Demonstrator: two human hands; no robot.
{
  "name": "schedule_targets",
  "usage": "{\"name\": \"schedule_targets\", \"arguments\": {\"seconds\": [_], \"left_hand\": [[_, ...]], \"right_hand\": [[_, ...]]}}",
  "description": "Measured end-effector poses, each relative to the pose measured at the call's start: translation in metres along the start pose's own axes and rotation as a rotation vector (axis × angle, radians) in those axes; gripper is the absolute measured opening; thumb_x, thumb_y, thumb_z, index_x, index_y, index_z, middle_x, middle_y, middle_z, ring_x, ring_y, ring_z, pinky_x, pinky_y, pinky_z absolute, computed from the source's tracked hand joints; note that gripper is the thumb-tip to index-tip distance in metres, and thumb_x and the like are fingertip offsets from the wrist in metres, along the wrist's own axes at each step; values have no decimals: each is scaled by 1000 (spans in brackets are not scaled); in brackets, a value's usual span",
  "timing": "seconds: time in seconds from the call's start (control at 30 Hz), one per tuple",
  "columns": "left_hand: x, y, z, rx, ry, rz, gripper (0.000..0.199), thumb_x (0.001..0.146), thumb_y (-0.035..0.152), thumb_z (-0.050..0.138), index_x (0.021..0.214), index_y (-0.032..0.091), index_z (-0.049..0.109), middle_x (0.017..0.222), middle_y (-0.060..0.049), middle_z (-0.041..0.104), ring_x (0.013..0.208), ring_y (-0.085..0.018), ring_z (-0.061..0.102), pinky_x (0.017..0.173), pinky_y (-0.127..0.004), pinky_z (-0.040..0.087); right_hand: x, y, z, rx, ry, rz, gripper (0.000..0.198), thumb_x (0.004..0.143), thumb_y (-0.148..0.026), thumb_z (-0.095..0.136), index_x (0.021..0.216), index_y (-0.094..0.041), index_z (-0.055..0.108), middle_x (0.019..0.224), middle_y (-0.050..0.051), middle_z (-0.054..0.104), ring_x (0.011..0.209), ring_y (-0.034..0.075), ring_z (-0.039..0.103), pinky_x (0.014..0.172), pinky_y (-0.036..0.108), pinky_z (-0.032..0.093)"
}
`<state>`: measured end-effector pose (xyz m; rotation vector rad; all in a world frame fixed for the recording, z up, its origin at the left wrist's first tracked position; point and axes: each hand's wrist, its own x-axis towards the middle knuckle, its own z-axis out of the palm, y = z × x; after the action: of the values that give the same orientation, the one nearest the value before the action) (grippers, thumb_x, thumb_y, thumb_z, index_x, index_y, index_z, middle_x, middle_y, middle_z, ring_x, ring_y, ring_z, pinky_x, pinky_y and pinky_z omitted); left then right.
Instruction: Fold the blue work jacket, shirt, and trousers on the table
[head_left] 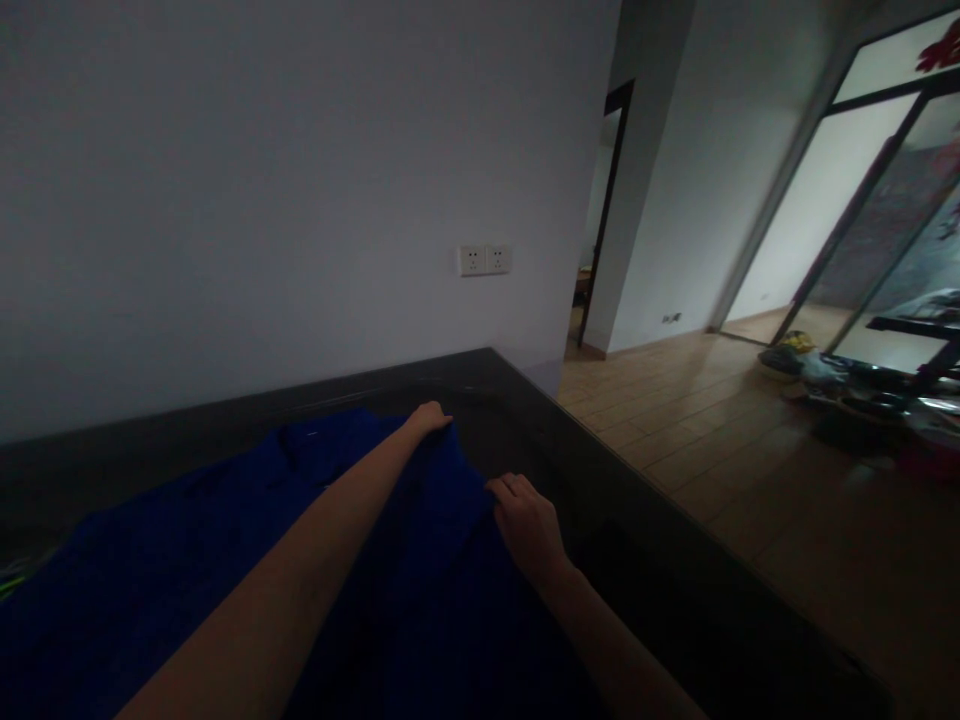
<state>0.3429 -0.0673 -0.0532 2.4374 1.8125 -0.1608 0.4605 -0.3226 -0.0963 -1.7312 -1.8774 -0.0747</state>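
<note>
A dark blue collared garment [187, 540], perhaps a shirt, lies spread over a dark table [517, 400]. My left hand [429, 418] reaches across it and pinches the fabric near the far side. Closer to me and to the right, my right hand [525, 515] grips the garment's edge with its fingers bent over the cloth. Between the two hands the cloth is lifted and drawn into a fold. The collar lies to the left of my left hand. My left forearm hides part of the garment, and dim light blurs its details.
A white wall with a double power socket [485, 260] rises behind the table. The table's right edge borders a wooden floor [675, 420]. Bags and basins [847, 385] sit on the floor at the far right, by glass sliding doors [862, 190]. A bright green item [11, 585] shows at the left edge.
</note>
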Motion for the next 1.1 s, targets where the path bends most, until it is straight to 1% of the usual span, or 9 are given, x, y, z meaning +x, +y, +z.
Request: {"name": "schedule_targets", "arguments": {"seconds": [0.13,0.23,0.37,0.53,0.77,0.9,1.0,1.1], "left_hand": [[4,2,11,-33,44,4,32,87,35,51,104,14,68,114,-14,67,109,-23,62,87,-25,49],[4,8,16,-52,86,-13,34,89,38,47,109,16,65,116,-15,65,109,-23,62,87,-28,49],[1,17,20,-53,129,-22,33,89,37,48,110,16,61,117,-17,63,108,-26,62,86,-32,49],[-5,18,28,-35,191,29,27,92,30,45,113,17,53,114,-17,63,107,-29,61,85,-37,49],[-9,14,38,-55,271,46,23,95,31,36,111,19,48,106,-14,64,97,-26,64,76,-34,49],[-11,15,39,-72,321,35,24,96,28,35,113,19,47,106,-12,65,96,-23,64,78,-31,47],[-13,15,38,-63,419,69,23,94,26,38,112,19,50,109,-11,63,98,-22,61,82,-33,45],[-19,16,33,-22,563,191,24,91,22,40,111,19,53,114,-11,60,107,-24,55,91,-37,41]], "right_hand": [[2,0,-1,-30,-11,18,20,87,-7,45,85,-21,60,90,4,65,86,17,57,69,27,43],[3,1,-5,-57,-23,36,20,86,-5,45,83,-21,57,88,3,65,83,17,57,67,27,41],[4,2,-12,-85,-80,33,21,84,-4,44,83,-21,56,89,3,65,81,17,57,64,27,39],[5,4,-12,-63,-136,57,22,83,-3,43,86,-21,55,92,3,65,85,18,58,65,27,40],[7,6,-4,-39,-151,119,25,88,-5,38,92,-21,56,94,4,66,88,18,60,67,27,41],[7,6,1,-41,-161,201,22,90,-8,39,96,-20,56,96,6,65,91,20,60,68,28,41],[7,7,4,-31,-153,229,19,89,-9,41,98,-20,55,97,6,65,91,19,60,69,27,42],[6,8,5,-35,-152,218,20,90,-10,41,99,-20,55,96,5,65,91,19,60,69,27,42]]}}
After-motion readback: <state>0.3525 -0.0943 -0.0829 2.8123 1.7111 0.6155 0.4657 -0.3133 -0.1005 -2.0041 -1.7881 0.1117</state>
